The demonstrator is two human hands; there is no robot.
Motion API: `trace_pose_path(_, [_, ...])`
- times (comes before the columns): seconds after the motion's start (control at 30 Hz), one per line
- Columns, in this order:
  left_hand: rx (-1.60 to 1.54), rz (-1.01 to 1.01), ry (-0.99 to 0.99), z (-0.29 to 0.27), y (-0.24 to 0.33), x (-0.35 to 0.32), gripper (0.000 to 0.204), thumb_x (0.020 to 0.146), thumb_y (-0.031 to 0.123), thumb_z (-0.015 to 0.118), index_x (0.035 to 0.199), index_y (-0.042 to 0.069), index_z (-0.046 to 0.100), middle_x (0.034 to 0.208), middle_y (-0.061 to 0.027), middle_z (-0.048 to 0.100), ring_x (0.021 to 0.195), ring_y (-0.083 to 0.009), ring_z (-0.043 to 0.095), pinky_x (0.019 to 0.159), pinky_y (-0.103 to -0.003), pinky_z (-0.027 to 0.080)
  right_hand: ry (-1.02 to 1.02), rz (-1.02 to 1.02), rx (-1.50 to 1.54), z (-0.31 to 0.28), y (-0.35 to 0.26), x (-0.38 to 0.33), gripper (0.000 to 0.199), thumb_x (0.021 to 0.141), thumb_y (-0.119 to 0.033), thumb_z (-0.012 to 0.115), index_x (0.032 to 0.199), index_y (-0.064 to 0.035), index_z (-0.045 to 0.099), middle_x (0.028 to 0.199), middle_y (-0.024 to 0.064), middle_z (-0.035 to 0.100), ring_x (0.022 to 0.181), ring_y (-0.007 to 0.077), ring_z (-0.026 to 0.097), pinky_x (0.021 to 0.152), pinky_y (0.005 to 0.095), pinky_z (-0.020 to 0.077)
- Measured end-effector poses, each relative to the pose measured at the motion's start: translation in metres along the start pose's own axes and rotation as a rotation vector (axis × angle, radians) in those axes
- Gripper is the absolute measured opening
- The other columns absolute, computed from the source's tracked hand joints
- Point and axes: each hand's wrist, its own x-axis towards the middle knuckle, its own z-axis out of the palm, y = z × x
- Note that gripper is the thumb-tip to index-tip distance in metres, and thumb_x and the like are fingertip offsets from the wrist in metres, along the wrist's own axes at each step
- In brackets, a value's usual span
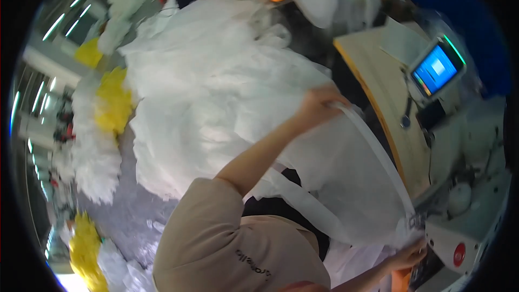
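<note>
Left hand [319, 103] is raised high and clenched on the top edge of the sheer white tulle fabric [227, 92], pinching it where the flat white ribbon-like edging band [378, 151] begins. Holding it up looks meant to keep the band taut and the bulk of the gauze off the feed line, so the edge runs straight down. The band goes diagonally from that hand down to the needle area of the white industrial sewing machine [470, 205], lower right. Right hand [408, 257] sits low beside the machine base, fingers closed on the bunched fabric edge just at the presser foot; it seems to be guiding the seam in, though the exact finger grip is partly hidden by cloth. Most of the tulle is piled out ahead and left of the person, spilling away from the pale wooden sewing table [378, 92], probably to keep weight off the stitch point. A small control screen with a blue display [435, 70] stands on the table above the machine head; a red round button [459, 254] is on the machine's front. Yellow and white tulle heaps [111, 103] lie on the grey floor to the left, well apart from the work. Beige sleeve [216, 227] fills the lower centre.
</note>
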Motion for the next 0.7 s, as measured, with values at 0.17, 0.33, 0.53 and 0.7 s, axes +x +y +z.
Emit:
trace_pose_path(0.17, [0.518,0.088,-0.221,-0.014,-0.003,-0.004,0.037,0.067,-0.009,0.06,0.099,0.01,0.066,0.08,-0.0084,0.058,0.066,-0.0254,0.056,0.058,-0.033,0.046,0.05,-0.329,0.197,0.0,-0.015,-0.013,0.024,0.089,-0.007,0.058,0.108,0.003,0.048,0.094,0.0133,0.052,0.085,0.0215,0.048,0.075,0.0307,0.0438])
trace_pose_path(0.33, [0.298,0.109,-0.172,0.012,0.001,-0.007,0.025,0.077,-0.004,0.044,0.098,0.0,0.058,0.096,-0.0114,0.058,0.088,-0.0228,0.055,0.072,-0.026,0.044,-0.288,-0.01,0.282,-0.011,-0.03,-0.028,0.048,0.083,-0.006,0.062,0.126,-0.0004,0.042,0.119,0.013,0.052,0.104,0.0221,0.051,0.096,0.0309,0.0346])
trace_pose_path(0.53, [0.276,0.283,-0.316,0.051,0.035,0.008,0.029,0.076,-0.009,0.045,0.1,0.001,0.059,0.095,-0.0114,0.06,0.088,-0.0228,0.057,0.073,-0.028,0.045,-0.414,0.064,0.068,-0.089,-0.038,-0.017,0.026,0.08,-0.004,0.063,0.105,0.0005,0.056,0.097,0.0088,0.06,0.09,0.0198,0.055,0.084,0.0296,0.0419])
trace_pose_path(0.7, [0.215,0.438,-0.647,0.109,0.075,0.002,0.023,0.074,-0.011,0.051,0.089,0.003,0.061,0.092,-0.0114,0.059,0.085,-0.0252,0.059,0.074,-0.03,0.047,-0.024,0.486,0.13,-0.137,0.002,-0.021,0.012,0.078,-0.006,0.065,0.088,0.0002,0.062,0.083,0.012,0.062,0.083,0.0227,0.058,0.077,0.0332,0.0453])
